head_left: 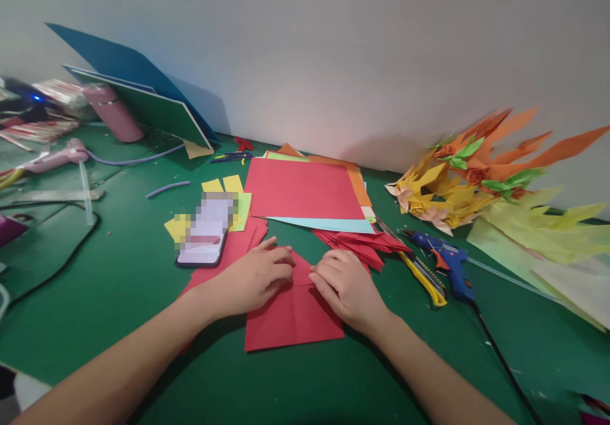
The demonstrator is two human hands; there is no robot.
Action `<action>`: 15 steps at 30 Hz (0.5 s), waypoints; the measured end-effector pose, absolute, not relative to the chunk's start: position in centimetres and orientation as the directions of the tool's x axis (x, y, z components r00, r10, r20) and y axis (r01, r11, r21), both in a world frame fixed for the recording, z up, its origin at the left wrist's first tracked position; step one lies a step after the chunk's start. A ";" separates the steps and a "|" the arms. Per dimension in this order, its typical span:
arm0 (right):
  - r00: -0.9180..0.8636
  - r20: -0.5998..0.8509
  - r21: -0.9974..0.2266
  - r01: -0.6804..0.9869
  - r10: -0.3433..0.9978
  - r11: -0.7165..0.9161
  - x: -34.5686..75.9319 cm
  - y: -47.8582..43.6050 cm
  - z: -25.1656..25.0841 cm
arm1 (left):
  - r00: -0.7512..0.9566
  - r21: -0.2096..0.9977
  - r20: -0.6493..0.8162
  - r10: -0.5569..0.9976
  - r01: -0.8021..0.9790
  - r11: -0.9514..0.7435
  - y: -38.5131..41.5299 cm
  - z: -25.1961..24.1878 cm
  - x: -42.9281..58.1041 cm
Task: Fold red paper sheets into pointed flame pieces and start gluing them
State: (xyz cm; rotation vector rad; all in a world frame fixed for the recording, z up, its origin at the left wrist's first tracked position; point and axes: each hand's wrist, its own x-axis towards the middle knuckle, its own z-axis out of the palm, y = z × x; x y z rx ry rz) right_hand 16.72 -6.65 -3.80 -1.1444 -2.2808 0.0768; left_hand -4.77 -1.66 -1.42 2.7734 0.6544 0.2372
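Folding looks to be the step in hand: a creased red sheet (312, 325) lies on the green table (333, 384), its far end narrowing between the hands. Left hand (260, 277) and right hand (346, 285) touch it with bent fingers — pinching or merely pressing, one cannot tell. Next probably calls for firming the crease. Open tabletop borders its near edge — stacked red paper (216, 256) crowds the left, folded red pieces (362, 242) the far right.

Head view, forward, downward, near table (290, 390)
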 end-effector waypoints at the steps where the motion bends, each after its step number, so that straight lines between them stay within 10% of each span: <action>1: -0.469 0.484 -0.273 0.721 0.739 0.637 16.9 -6.7 -3.7 | 0.883 0.317 0.090 0.461 0.413 -0.854 -1.7 -1.4 -4.8; 15: -0.539 0.286 -0.210 0.771 0.792 0.601 16.1 -6.3 -4.5 | 0.875 0.303 0.183 0.449 0.384 -0.872 -1.5 -1.9 -5.1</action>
